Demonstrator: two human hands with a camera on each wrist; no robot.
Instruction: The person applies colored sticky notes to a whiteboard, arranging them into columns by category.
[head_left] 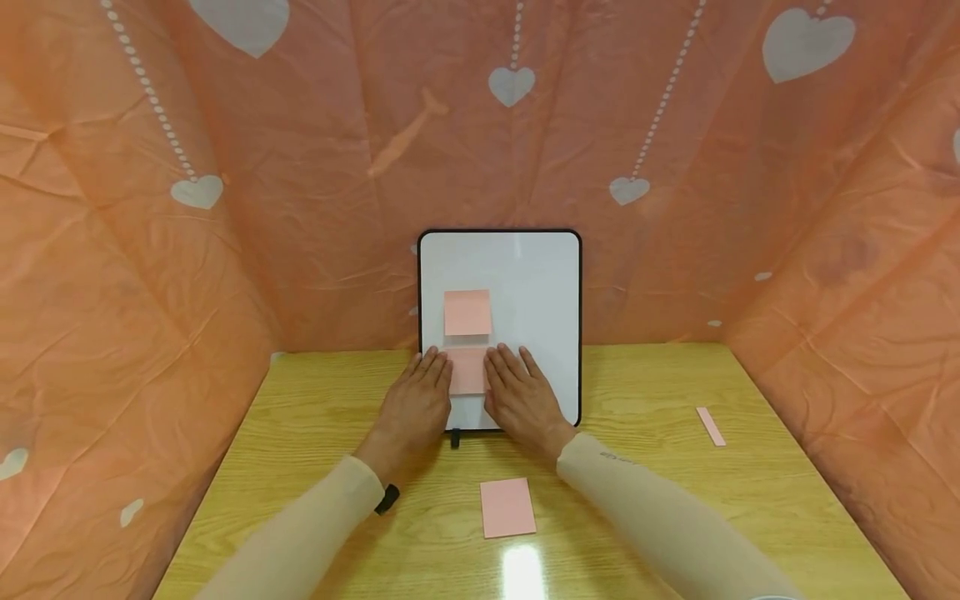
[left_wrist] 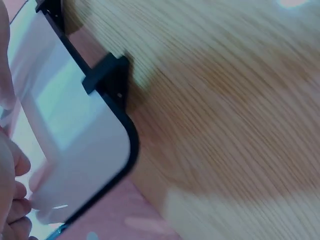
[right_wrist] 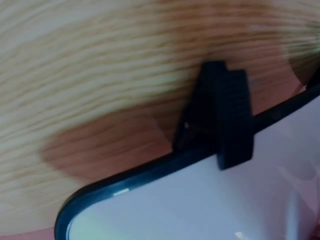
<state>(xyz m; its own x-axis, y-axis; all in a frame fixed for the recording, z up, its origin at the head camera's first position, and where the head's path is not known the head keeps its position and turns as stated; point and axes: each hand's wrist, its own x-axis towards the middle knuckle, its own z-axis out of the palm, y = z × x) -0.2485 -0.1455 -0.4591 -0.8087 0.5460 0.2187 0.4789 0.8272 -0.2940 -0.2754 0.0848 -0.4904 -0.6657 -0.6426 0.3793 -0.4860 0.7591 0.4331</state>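
A black-framed whiteboard (head_left: 536, 283) stands upright at the back of the table. Two pink sticky notes are on its left part, the upper note (head_left: 467, 312) above the lower note (head_left: 468, 372). My left hand (head_left: 416, 408) lies with straight fingers along the lower note's left edge. Against its right edge rest the extended fingers of my right hand (head_left: 525, 404). In the left wrist view, part of the left hand (left_wrist: 15, 200) shows at the board's face. The right wrist view shows the board's lower corner, with no clear sight of the right hand.
A pink sticky-note pad (head_left: 508, 507) lies on the wooden table (head_left: 322, 417) between the forearms. Further right is a narrow pink strip (head_left: 711, 426). Black feet (left_wrist: 112, 77) grip the board's lower edge. An orange curtain (head_left: 315, 208) with hearts surrounds the table's back and sides.
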